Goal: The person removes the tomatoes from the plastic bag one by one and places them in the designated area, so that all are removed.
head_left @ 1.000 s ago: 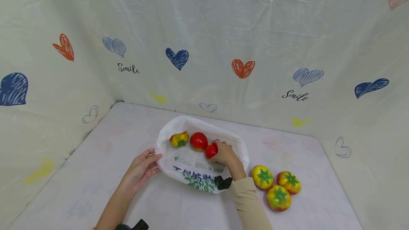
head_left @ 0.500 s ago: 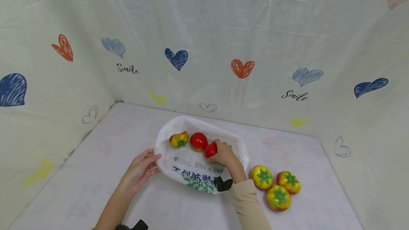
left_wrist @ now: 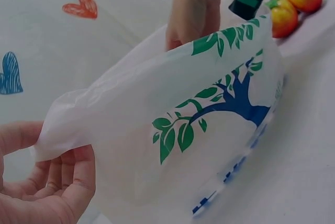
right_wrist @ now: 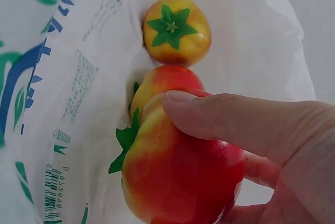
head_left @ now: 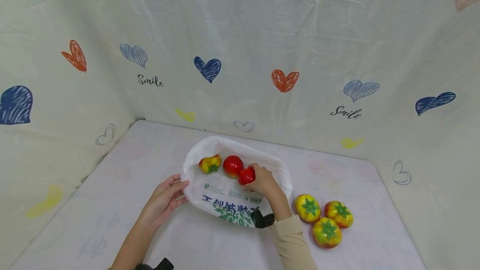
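Edged slightly left since the earlier frame: the held fruit point(head_left: 246, 176), gripped by the right hand point(head_left: 263, 180) inside the open plastic bag point(head_left: 215, 142).
Right thumb and fingers pinch it, the thumb across its near face; it lies directly left of that hand, roundish, with no clear long axis, its green leaf to one side in the right wrist view. The middle fruit point(head_left: 233, 165) sits up against it, farther left, and the yellow fruit point(head_left: 210, 164) beyond that, all in the bag. Left fingers pinch the bag's near-left rim, so the left hand point(head_left: 169, 195) is well apart from the held fruit. Three loose fruits point(head_left: 327, 232) stand on the pale worktop point(head_left: 210, 247) right of the bag, nearer the right hand; a heart-printed curtain point(head_left: 243, 24) hangs behind.
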Tool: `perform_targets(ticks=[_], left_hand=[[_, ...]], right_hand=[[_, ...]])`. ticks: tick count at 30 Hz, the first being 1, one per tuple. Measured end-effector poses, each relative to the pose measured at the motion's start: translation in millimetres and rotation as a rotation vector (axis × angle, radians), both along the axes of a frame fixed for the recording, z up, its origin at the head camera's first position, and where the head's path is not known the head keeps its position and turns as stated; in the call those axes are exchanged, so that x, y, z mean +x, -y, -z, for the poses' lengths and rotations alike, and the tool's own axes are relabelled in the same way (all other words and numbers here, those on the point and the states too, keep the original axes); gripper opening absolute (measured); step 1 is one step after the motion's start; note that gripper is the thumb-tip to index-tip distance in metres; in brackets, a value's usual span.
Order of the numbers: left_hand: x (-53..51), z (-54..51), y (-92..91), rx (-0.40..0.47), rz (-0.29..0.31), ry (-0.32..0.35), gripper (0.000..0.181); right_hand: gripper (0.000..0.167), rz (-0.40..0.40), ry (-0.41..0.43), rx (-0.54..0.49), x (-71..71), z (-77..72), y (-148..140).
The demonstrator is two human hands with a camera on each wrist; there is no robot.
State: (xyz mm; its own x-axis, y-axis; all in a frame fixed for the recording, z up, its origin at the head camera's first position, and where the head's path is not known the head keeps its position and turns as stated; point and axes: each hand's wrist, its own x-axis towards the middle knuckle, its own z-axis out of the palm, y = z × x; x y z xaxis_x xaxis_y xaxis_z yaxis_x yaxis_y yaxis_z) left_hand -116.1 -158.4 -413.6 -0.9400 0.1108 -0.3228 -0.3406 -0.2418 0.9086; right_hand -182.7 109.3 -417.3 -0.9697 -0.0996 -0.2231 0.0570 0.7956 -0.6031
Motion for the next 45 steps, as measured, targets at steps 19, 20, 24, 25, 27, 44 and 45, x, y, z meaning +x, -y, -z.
perform_targets(ticks=[19, 20, 24, 25, 27, 44, 45], left_hand=[[0.0, 2.6, 0.2, -0.005, 0.003, -0.004, 0.036], [-0.1, 2.7, 0.2, -0.005, 0.001, -0.003, 0.035], [-0.4, 3.1, 0.1, -0.002, -0.001, -0.001, 0.035], [-0.5, 3.2, 0.2, -0.002, 0.000, -0.002, 0.036], [-0.7, 3.3, 0.3, -0.004, 0.003, -0.003, 0.037], [-2.0, 2.2, -0.7, -0.015, -0.003, 0.009, 0.041], [-2.1, 2.0, -0.7, -0.013, -0.004, 0.009, 0.041]], right_hand=[[0.070, -0.039, -0.092, -0.058, 21.0, -18.9, -3], [0.070, -0.041, -0.095, -0.061, 22.3, -19.8, -4], [0.069, -0.050, -0.106, -0.089, 26.5, -23.9, -5], [0.069, -0.051, -0.107, -0.096, 27.6, -25.1, -6], [0.069, -0.054, -0.108, -0.109, 29.4, -27.2, -6], [0.070, -0.028, -0.160, -0.196, 46.6, -35.8, -17], [0.070, -0.025, -0.163, -0.205, 47.2, -36.4, -18]])
